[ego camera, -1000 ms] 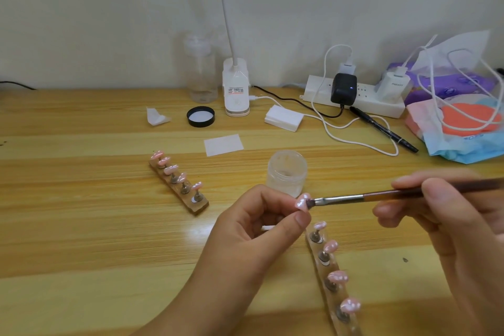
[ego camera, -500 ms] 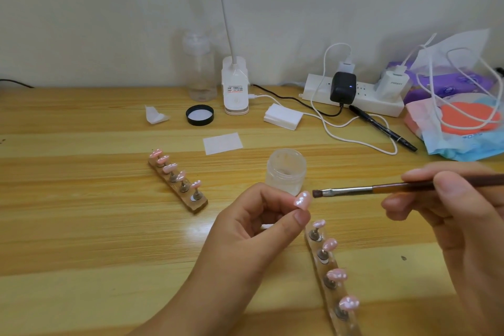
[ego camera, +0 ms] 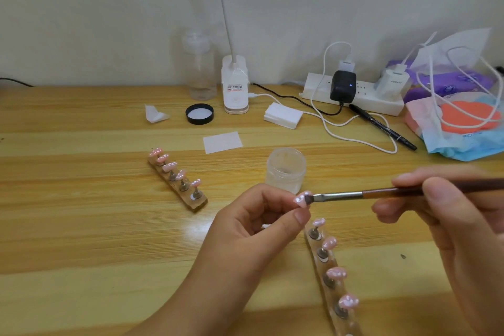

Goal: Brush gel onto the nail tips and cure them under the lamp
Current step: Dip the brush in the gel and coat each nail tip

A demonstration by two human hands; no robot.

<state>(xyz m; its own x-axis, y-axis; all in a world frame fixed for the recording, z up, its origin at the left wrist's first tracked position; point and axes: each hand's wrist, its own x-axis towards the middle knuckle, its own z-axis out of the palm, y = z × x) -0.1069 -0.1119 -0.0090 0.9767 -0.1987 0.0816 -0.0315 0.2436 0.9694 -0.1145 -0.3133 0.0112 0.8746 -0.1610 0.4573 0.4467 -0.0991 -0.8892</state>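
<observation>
Brush [ego camera: 354,194] tip against pinched nail tip [ego camera: 302,197]

One wide head-worn view, close above a wooden table [ego camera: 81,226].
It faces forward and down: left hand [ego camera: 245,232] and right hand [ego camera: 458,221] low in frame, wall [ego camera: 109,8] across the top.

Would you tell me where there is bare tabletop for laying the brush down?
Widest bare wood lies left of the far nail strip. A smaller patch sits between that strip, the jar and the left hand. Back right is crowded: power strip, cables, pen, packets.
</observation>
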